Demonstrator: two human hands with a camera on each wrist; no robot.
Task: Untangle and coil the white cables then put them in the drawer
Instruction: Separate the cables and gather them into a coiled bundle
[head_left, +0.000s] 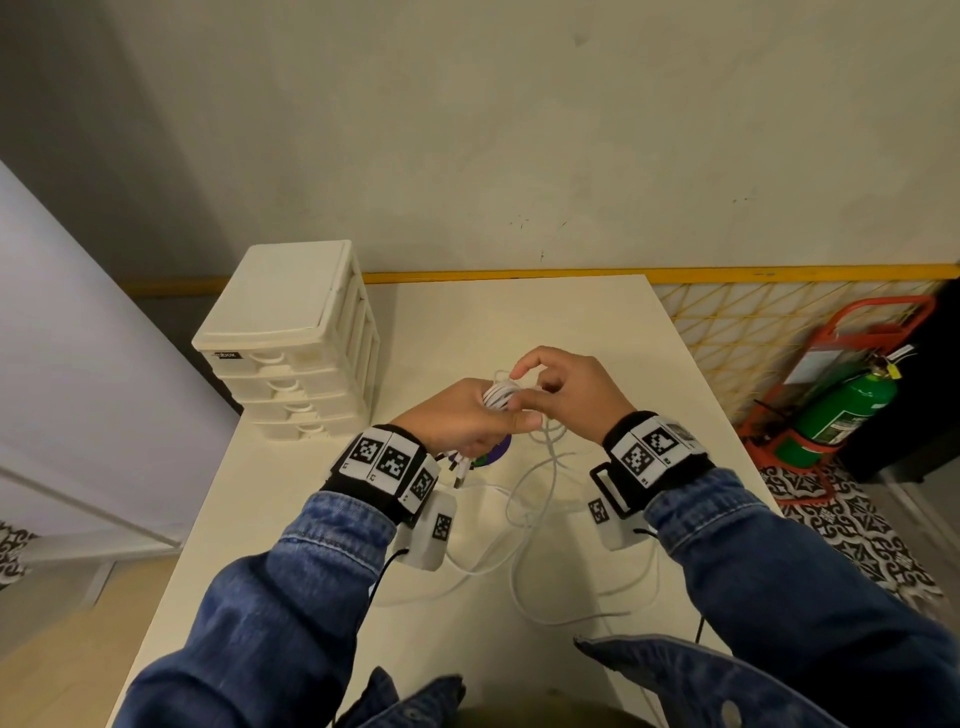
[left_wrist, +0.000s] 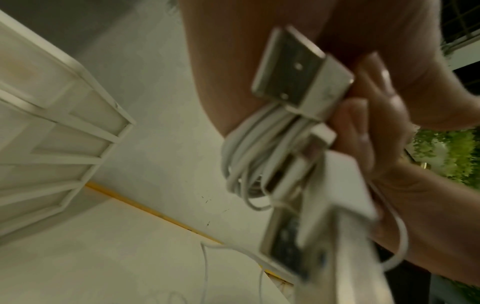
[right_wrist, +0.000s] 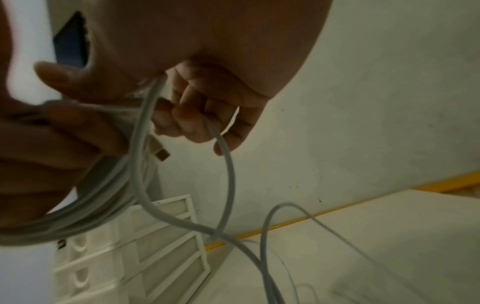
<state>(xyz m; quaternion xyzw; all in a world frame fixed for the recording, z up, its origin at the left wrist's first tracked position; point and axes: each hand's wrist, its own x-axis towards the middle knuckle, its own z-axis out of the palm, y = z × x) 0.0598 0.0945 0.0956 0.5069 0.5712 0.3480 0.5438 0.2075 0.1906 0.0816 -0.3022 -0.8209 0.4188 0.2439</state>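
My left hand (head_left: 467, 421) grips a bundle of coiled white cables (head_left: 500, 394) above the table, with USB plugs (head_left: 460, 467) hanging below the palm. In the left wrist view the coil (left_wrist: 246, 156) and metal plugs (left_wrist: 293, 67) sit against my palm. My right hand (head_left: 566, 387) is beside the coil and pinches a loose white strand (right_wrist: 226, 164) that trails down to the table. More loose cable (head_left: 524, 525) lies in loops on the table between my wrists. The white drawer unit (head_left: 291, 343) stands at the table's back left, all its drawers closed.
The cream table (head_left: 597, 332) stands against a wall with a yellow strip (head_left: 519, 276). A small purple and green object (head_left: 493, 454) lies under my left hand. A green fire extinguisher (head_left: 841, 410) in a red stand sits on the floor at the right.
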